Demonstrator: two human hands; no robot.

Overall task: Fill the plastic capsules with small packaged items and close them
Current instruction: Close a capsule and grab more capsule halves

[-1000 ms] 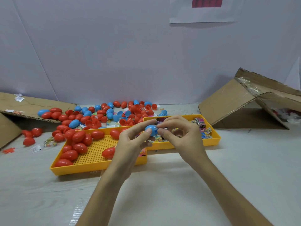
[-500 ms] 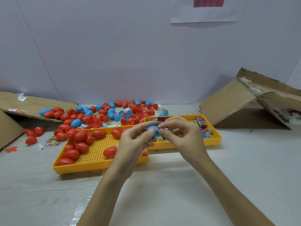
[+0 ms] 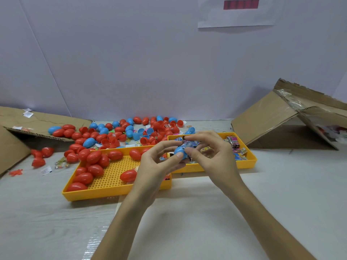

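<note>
From the head camera, two bare hands meet above the bench (image 3: 281, 194), in front of two yellow trays. The left hand (image 3: 155, 166) holds a blue capsule half (image 3: 180, 152). Its grip is pinching that half, with the thumb on the near side and the fingers curled behind it. The right hand (image 3: 212, 156) is right next to it. Its grip is pinching a small packet (image 3: 187, 145) with the thumb and first finger, and the other fingers are spread out. The packet touches the open top of the blue half. I cannot tell how far in it sits.

The left tray (image 3: 105, 192) has a dotted floor and many closed red capsules (image 3: 93, 157) in it, mostly on its left side. The right tray (image 3: 249, 164) sits a bit farther back and holds more small packets (image 3: 238, 152) with bright colours.

Behind the trays lies a big pile of red and blue capsules (image 3: 131, 132), some closed and some open halves. A torn cardboard box (image 3: 277, 119) stands at the right. Flat cardboard (image 3: 37, 119) lies at the left.
</note>
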